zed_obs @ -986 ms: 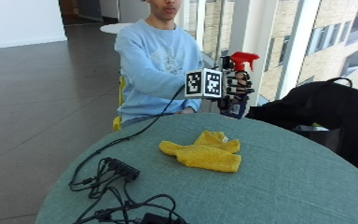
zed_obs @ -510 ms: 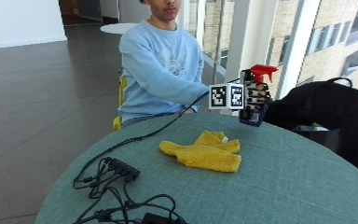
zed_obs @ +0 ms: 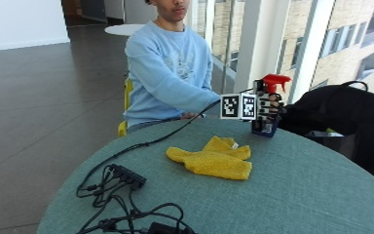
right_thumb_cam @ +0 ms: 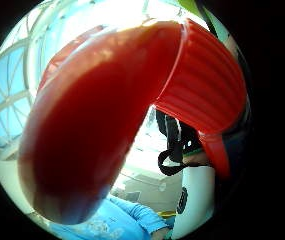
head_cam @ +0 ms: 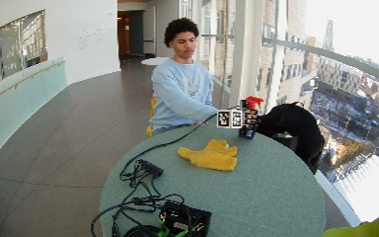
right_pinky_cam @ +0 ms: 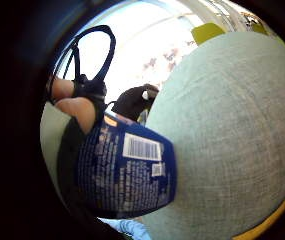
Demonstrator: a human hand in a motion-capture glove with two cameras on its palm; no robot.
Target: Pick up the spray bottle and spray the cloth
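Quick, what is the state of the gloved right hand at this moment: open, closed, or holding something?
Right hand: closed around the spray bottle, holding it upright just above the table, beside the yellow cloth.

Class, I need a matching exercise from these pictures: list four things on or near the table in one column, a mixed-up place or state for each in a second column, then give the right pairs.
1 spray bottle
2 yellow cloth
3 black cables
4 black bag

A crumpled at the table's middle
B gripped by the right hand, above the table
C beside the table, by the window
D near the table's front edge

Pairs: 1-B, 2-A, 3-D, 4-C
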